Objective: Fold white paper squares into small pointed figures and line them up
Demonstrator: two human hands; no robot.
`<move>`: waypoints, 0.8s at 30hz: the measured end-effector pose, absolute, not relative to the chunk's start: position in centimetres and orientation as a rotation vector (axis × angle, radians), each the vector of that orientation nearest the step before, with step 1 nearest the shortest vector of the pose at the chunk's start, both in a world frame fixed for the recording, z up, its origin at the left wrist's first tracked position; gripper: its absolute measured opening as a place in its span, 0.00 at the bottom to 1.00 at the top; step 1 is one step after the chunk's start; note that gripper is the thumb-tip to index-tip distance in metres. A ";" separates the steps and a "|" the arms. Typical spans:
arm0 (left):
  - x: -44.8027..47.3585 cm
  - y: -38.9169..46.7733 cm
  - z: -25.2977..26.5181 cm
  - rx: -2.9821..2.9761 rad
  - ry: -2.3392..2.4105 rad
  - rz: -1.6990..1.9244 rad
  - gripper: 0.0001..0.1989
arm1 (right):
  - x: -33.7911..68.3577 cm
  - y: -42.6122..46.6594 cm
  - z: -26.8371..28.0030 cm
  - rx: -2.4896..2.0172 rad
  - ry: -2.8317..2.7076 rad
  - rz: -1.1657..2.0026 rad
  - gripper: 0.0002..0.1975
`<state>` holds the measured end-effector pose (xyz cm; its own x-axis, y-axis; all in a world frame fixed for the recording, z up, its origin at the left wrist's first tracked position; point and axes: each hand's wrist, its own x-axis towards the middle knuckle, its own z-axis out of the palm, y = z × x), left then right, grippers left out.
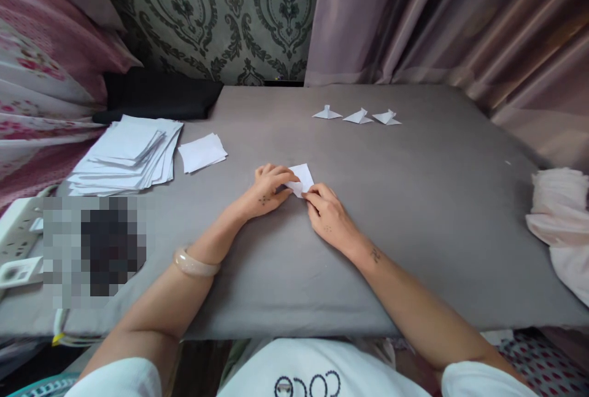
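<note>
A small white sheet of paper, partly folded, lies on the grey-covered table between my hands. My left hand grips its left side, with the fingers over the top and the thumb at the near edge. At the lower right corner, my right hand pinches the paper between thumb and fingers. Part of the fold is hidden under my fingertips. Farther back stand three folded white paper figures in a row: a left one, a middle one and a right one.
To the left lie a large stack of white paper and a smaller pile of sheets. A folded black cloth is behind them. A power strip sits at the left edge. Pale bunched fabric rests at the right edge.
</note>
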<state>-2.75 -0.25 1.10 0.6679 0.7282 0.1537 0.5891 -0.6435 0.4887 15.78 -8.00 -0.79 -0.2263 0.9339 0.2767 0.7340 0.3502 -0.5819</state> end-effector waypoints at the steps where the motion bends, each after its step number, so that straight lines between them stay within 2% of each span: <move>1: -2.8 -0.3 1.0 2.519 1.076 0.540 0.16 | 15.8 -8.0 -0.8 -1.448 -2.039 0.443 0.17; 4: -3.0 -0.2 0.6 2.574 1.270 0.741 0.30 | 15.9 -8.1 -0.8 -1.447 -2.046 0.454 0.19; 6: -3.1 -0.1 0.3 2.553 1.330 0.806 0.35 | 15.9 -8.0 -0.8 -1.440 -2.029 0.475 0.19; 8: -3.1 0.0 0.0 2.522 1.282 0.827 0.31 | 16.0 -7.9 -0.8 -1.430 -1.991 0.521 0.18; 13: -2.5 0.0 -0.6 2.519 0.968 0.691 0.09 | 16.2 -7.6 -0.7 -1.448 -1.865 0.678 0.14; 20: -2.0 -0.6 -0.9 2.557 0.779 0.626 0.13 | 16.1 -7.3 -0.1 -1.549 -1.682 0.822 0.07; 24: -2.1 -0.9 -0.6 2.601 0.764 0.594 0.14 | 16.1 -7.3 0.0 -1.666 -1.561 0.783 0.12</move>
<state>-2.11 -0.85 -0.61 0.7649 0.5754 0.2895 0.4219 -0.7872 0.4497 16.11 -7.25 -0.01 0.0859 0.9955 0.0395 0.5635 -0.0159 -0.8260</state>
